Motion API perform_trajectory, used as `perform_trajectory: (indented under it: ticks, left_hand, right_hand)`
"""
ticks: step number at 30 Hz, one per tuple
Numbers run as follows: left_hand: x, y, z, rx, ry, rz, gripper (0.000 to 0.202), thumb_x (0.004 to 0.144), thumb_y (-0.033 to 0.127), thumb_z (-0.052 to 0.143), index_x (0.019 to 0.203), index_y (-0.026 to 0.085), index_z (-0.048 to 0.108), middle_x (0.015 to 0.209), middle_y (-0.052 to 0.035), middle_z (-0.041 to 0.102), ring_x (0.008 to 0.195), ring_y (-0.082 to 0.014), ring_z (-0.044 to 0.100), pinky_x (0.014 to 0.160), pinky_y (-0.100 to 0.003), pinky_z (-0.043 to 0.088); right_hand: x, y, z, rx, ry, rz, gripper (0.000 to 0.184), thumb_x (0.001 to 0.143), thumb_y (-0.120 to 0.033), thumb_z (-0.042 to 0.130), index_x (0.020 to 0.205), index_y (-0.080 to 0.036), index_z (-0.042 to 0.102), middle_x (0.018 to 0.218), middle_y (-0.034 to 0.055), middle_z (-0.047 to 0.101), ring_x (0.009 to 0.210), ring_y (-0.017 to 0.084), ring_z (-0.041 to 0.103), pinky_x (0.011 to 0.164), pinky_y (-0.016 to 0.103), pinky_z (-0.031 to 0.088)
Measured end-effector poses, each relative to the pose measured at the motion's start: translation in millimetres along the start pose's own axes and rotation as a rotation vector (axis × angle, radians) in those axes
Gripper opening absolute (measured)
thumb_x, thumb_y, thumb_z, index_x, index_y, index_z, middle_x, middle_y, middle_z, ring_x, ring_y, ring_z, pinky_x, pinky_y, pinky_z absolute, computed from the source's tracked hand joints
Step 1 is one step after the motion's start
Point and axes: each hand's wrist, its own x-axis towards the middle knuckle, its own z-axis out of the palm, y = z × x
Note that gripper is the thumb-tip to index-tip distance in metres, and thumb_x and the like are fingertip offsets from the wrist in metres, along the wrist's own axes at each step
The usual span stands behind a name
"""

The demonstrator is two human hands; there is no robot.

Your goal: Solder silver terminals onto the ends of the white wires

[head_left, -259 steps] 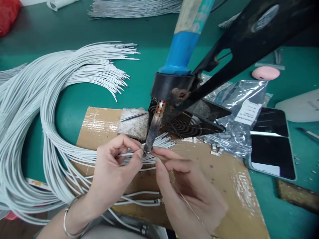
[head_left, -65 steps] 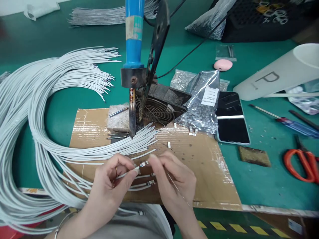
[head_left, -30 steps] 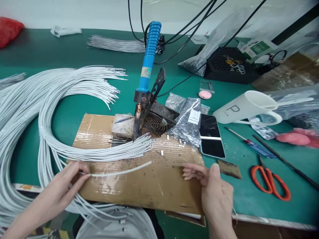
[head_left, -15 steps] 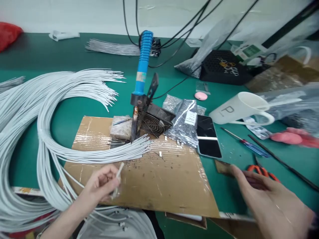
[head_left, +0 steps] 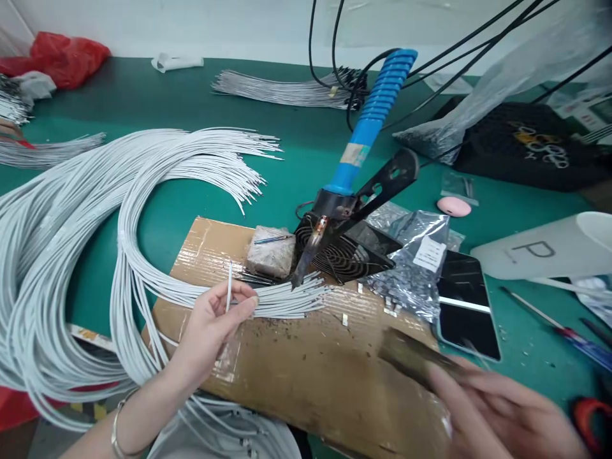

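Observation:
My left hand (head_left: 213,325) is closed, pinching a short thin white stick (head_left: 230,280) that points upward, in front of a bundle of white cables (head_left: 282,303). A scrap of clear plastic (head_left: 230,362) shows below its fingers; whether it is held I cannot tell. At lower right my right hand (head_left: 507,405) grips a flat brownish strip (head_left: 406,354), blurred by motion, over the cardboard sheet (head_left: 315,376). A blue-handled soldering iron (head_left: 375,115) leans in a dark metal holder, its tip above the cable ends.
Behind the cardboard are a wrapped block (head_left: 270,255), a black fan (head_left: 344,255) and a silvery bag (head_left: 411,268). A phone (head_left: 468,303), a white mug (head_left: 535,248) and a screwdriver (head_left: 564,331) lie to the right. More white cables (head_left: 95,185) cover the left side.
My view has shifted to the right-hand scene's left, so things appear further right. My right hand has brought the brown strip from the green table over the cardboard. The white stick now stands more upright.

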Motion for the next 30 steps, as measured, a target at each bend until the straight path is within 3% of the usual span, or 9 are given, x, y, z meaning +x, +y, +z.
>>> perform_trajectory:
  ticks: [1,5,8,11,15,21,26,30]
  left_hand:
    - [1.0,1.2,2.5,0.029,-0.003,0.01,0.029,0.075,0.034,0.091,0.088,0.014,0.075,0.064,0.0074,0.053,0.045,-0.0006,0.021,0.042,-0.018,0.013]
    - [3.5,4.3,13.3,0.197,0.001,0.051,0.032,0.075,0.031,0.088,0.1,0.014,0.078,0.087,-0.0022,0.071,0.054,-0.0049,0.042,0.052,-0.019,0.033]
    - [6.2,4.7,22.4,0.295,0.013,0.058,0.04,0.075,0.029,0.084,0.111,0.014,0.077,0.095,-0.0054,0.074,0.062,-0.0103,0.05,0.057,-0.023,0.038]
    - [9.7,4.5,30.3,0.355,0.01,0.093,0.035,0.077,0.027,0.081,0.109,0.014,0.078,0.089,-0.0042,0.072,0.063,-0.0129,0.051,0.056,-0.025,0.037]
    - [10.2,4.0,33.5,0.426,0.021,0.254,0.014,0.081,0.02,0.075,0.093,0.018,0.081,0.082,-0.0017,0.068,0.061,-0.0135,0.049,0.059,-0.027,0.039]
    - [2.0,3.4,29.0,0.567,0.009,0.424,0.017,0.085,0.012,0.07,0.093,0.022,0.081,0.083,-0.0002,0.066,0.059,-0.0119,0.043,0.072,-0.028,0.045]
    - [2.1,0.9,31.7,0.513,0.038,0.238,0.013,0.08,0.019,0.072,0.092,0.018,0.077,0.071,0.0023,0.059,0.051,-0.0096,0.037,0.051,-0.023,0.035]
    - [5.7,-1.8,36.6,0.419,0.081,0.136,0.016,0.074,0.023,0.077,0.088,0.018,0.071,0.064,0.0029,0.057,0.053,-0.0118,0.044,0.047,-0.022,0.035]
  right_hand:
    - [-7.2,-3.3,16.5,-0.024,-0.023,0.001,0.039,0.055,-0.027,0.099,0.086,-0.025,0.075,0.099,0.0036,0.075,0.085,0.02,0.071,0.076,0.031,0.061]
    - [-30.8,-13.3,78.7,0.062,-0.269,0.037,0.029,0.068,-0.028,0.092,0.079,-0.021,0.065,0.089,0.0031,0.076,0.085,0.019,0.075,0.077,0.029,0.062]
    - [-39.3,-14.6,102.1,0.116,-0.328,0.037,0.026,0.074,-0.026,0.087,0.08,-0.021,0.063,0.088,0.0035,0.077,0.084,0.017,0.076,0.076,0.026,0.062]
    - [-44.0,-16.3,109.5,0.122,-0.348,0.012,0.023,0.077,-0.021,0.085,0.081,-0.021,0.063,0.09,0.0038,0.078,0.085,0.017,0.077,0.075,0.026,0.063]
    - [-53.6,-20.6,112.0,0.082,-0.308,-0.103,0.019,0.082,-0.016,0.081,0.082,-0.022,0.062,0.091,0.0032,0.078,0.086,0.016,0.077,0.075,0.025,0.063]
    - [-67.0,-14.5,104.0,-0.029,-0.349,-0.265,0.017,0.087,-0.013,0.076,0.087,-0.022,0.063,0.098,0.0052,0.079,0.095,0.019,0.075,0.084,0.032,0.06]
    - [-62.5,-13.8,103.5,-0.123,-0.32,-0.185,0.016,0.087,-0.02,0.078,0.087,-0.022,0.063,0.096,0.0042,0.076,0.09,0.018,0.075,0.079,0.028,0.06]
    - [-57.4,-16.5,109.2,-0.042,-0.276,-0.186,0.02,0.082,-0.015,0.081,0.087,-0.022,0.062,0.09,0.0012,0.071,0.086,0.015,0.072,0.075,0.024,0.06]
